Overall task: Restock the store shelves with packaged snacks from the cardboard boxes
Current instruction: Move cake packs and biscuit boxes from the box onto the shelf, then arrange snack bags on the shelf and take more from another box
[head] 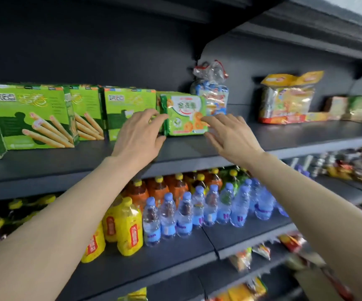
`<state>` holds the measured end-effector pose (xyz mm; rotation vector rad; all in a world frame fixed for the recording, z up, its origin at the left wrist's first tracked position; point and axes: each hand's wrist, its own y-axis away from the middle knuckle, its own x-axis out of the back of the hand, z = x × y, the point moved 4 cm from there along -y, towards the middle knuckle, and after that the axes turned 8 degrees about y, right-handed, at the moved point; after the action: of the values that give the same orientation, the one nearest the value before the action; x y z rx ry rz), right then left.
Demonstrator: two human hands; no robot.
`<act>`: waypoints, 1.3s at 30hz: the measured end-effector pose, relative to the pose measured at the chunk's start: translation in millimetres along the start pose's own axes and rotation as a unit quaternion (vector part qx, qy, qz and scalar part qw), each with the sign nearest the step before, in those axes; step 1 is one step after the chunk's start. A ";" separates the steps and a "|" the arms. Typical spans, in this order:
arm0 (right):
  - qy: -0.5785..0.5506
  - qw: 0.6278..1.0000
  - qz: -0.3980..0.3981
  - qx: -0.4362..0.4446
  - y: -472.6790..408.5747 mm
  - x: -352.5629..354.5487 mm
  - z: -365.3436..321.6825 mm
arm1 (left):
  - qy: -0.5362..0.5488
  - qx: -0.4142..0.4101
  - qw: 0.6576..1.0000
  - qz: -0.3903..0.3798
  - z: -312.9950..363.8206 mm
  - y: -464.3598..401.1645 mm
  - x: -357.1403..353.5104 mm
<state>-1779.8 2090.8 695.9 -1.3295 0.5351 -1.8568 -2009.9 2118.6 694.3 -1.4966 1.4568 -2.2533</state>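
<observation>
A green biscuit pack [184,115] stands upright on the dark upper shelf [284,135], with more green packs behind it. My left hand [140,135] is spread at its left edge, fingertips touching the wrapper. At the pack's lower right corner, the straight fingers of my right hand [227,135] touch it. Neither hand curls round it. No cardboard box is in view.
Green boxes of stick biscuits [30,115] stand to the left. A clear bag of wrapped snacks [213,92] and a yellow multipack [286,98] sit to the right. Water bottles [197,209] and yellow drink bottles [128,227] fill the shelf below.
</observation>
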 end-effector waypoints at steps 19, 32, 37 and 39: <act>0.160 0.946 -0.231 -0.164 376.4 199.0 116.8 | 0.249 -0.150 0.953 -0.082 319.6 108.3 -103.0; 0.170 0.912 -0.279 -0.248 555.6 206.9 326.6 | 0.285 -0.194 0.933 -0.103 568.9 41.4 -250.5; 0.143 0.904 -0.299 -0.270 603.9 178.1 400.8 | 0.300 -0.178 0.928 -0.131 633.2 22.6 -315.3; 0.137 0.902 -0.304 -0.275 621.4 161.3 427.2 | 0.294 -0.181 0.927 -0.143 656.2 16.6 -346.1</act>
<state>-1194.2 1626.3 506.3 -1.7536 0.9212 -2.5534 -1345.7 1853.1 497.0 -1.2188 2.0166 -2.9195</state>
